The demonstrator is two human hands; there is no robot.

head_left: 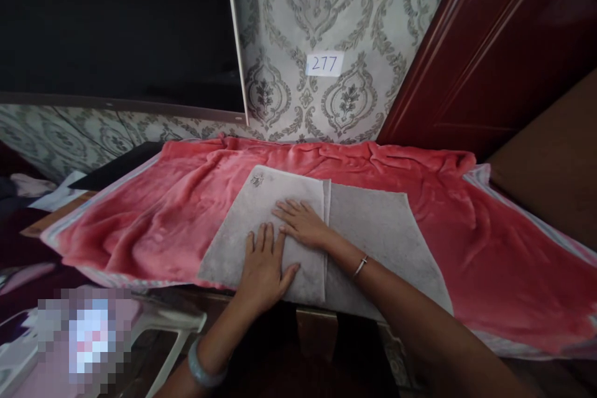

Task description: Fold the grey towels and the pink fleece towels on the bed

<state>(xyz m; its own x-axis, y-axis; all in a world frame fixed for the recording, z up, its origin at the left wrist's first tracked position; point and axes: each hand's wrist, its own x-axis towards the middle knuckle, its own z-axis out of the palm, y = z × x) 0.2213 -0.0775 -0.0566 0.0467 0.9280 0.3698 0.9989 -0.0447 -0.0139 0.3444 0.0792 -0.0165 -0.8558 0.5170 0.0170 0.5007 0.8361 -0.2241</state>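
Observation:
A light grey cloth (382,230), thin and felt-like, lies spread on a red plush blanket (140,217). Its left part is a paler folded layer with a small dark printed mark near the far left corner. My left hand (263,270) rests flat on this paler layer near the front edge, fingers apart and pointing away from me. Just beyond it and to the right, my right hand (302,222) also lies flat on the layer, its fingers stretched to the left. Neither hand grasps anything. What lies under the palms is hidden.
A large dark screen (116,25) hangs at the back left, beside patterned wallpaper with a paper label (324,64) reading 277. Dark red wood panelling (489,43) stands at the right. A white plastic frame (172,329) is at the lower left, near a blurred-out patch.

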